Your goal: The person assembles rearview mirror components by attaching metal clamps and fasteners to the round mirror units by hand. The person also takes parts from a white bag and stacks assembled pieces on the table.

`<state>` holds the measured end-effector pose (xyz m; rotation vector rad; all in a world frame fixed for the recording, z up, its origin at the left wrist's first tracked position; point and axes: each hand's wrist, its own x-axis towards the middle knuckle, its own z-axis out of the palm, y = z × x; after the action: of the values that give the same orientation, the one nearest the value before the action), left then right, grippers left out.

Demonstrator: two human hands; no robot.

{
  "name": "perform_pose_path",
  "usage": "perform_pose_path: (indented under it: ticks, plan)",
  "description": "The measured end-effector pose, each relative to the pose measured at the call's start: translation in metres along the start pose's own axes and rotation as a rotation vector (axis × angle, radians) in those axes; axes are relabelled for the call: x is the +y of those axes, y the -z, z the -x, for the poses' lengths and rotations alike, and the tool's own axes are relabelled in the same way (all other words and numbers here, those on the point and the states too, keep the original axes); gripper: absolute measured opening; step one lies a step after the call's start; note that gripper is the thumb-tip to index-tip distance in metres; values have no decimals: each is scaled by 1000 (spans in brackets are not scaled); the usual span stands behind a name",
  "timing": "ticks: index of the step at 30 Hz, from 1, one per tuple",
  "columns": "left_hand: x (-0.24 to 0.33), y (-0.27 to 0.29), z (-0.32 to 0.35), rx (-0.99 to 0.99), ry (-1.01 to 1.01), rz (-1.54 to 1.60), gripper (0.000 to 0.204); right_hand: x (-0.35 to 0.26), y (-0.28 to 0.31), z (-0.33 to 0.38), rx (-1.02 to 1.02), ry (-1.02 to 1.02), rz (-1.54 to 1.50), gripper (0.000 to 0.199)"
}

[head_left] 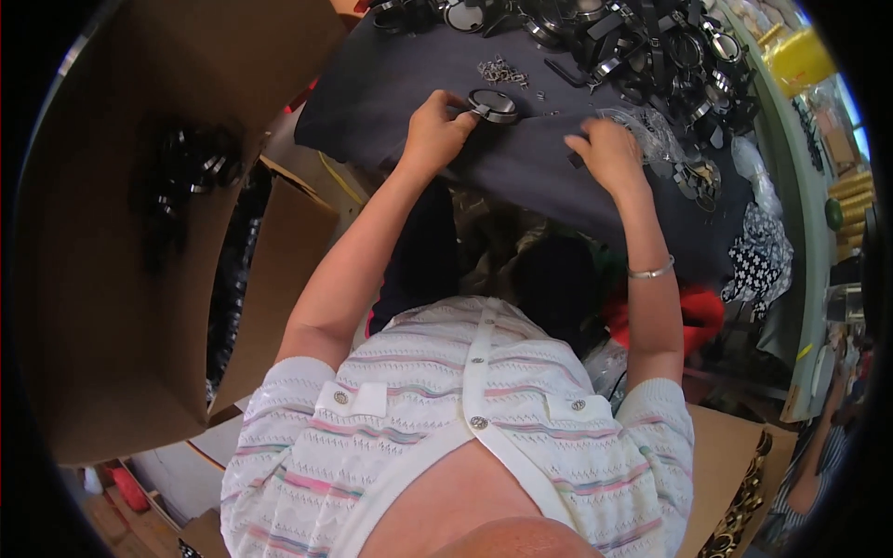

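Left hand grips a round black part; right hand rests open beside the cardboard box of black parts.

Open cloth between the hands, clutter beyond

The dark cloth lies bare around the left hand and right hand; a heap of black parts blocks the far edge, clear bags crowd the right, a cardboard box walls the left.
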<state>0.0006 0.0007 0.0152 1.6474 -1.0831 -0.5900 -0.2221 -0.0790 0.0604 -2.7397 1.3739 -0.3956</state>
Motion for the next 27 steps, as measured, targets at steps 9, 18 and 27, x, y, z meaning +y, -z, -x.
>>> perform_pose_path:
  ticks: [9, 18, 27]
  plan:
    - [5, 4, -14, -92, 144, 348, 11, 34, -15, 10, -53, -161, -320, 33]
    - [4, 19, -16, -324, 267, 518, 7, -20, -5, -1, -67, -154, -1294, 15]
    - [12, 21, -12, -343, 229, 450, 8, -60, -32, -36, 148, 539, -847, 17]
